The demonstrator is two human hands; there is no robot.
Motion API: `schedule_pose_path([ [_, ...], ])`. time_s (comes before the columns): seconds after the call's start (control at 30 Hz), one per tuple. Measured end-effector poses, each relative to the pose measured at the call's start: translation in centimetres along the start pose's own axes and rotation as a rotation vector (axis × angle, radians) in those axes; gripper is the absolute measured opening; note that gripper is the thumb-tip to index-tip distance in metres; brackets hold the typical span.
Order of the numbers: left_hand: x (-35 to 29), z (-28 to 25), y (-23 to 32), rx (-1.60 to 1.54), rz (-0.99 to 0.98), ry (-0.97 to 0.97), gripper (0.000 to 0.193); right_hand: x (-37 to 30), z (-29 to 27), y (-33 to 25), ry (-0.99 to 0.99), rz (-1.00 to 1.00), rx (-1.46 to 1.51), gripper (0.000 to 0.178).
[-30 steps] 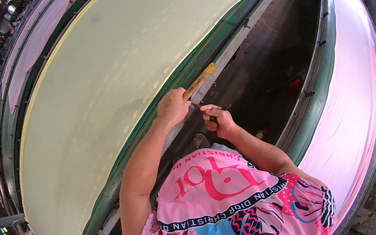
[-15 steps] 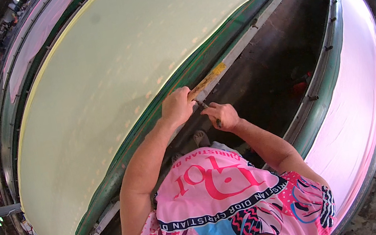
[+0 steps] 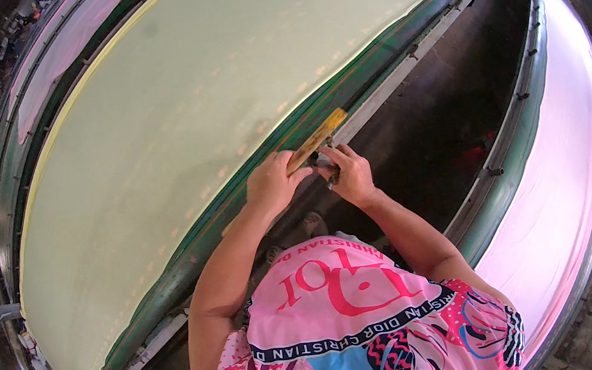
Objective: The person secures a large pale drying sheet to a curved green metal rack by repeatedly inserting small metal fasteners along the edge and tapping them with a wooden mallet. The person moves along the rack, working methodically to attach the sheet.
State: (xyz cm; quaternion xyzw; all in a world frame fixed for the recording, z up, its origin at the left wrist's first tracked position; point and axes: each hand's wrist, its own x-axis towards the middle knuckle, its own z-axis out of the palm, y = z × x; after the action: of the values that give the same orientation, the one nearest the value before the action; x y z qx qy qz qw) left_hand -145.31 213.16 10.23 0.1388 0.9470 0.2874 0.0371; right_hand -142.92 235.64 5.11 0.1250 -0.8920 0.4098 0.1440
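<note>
Yellow-brown wood, shaped as a slim stick (image 3: pixel 316 140), slants toward the far right over the pale grey rail (image 3: pixel 383 94) along the green table edge (image 3: pixel 364 75), and is probably best kept firm and steady while the other fingers do the finer handling. Its near end sits clamped in the left hand (image 3: pixel 271 182), fingers wrapped round; just to the right, the right hand (image 3: pixel 352 176) curls tightly on a small dark piece (image 3: pixel 334 173), though whether it touches the stick cannot be told.
</note>
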Motion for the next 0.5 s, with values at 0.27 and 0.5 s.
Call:
schedule_pose_path([
  [0.27, -10.6, -3.0, -5.6, 0.132, -0.158, 0.007, 0.048, 2.0, 1.7, 1.4, -0.108, 0.086, 0.101, 0.035],
  [0.5, -17.1, -2.1, -8.4, 0.227, -0.221, 0.043, 0.053, 1.6, 2.6, 2.3, 0.034, 0.088, 0.228, 0.027],
])
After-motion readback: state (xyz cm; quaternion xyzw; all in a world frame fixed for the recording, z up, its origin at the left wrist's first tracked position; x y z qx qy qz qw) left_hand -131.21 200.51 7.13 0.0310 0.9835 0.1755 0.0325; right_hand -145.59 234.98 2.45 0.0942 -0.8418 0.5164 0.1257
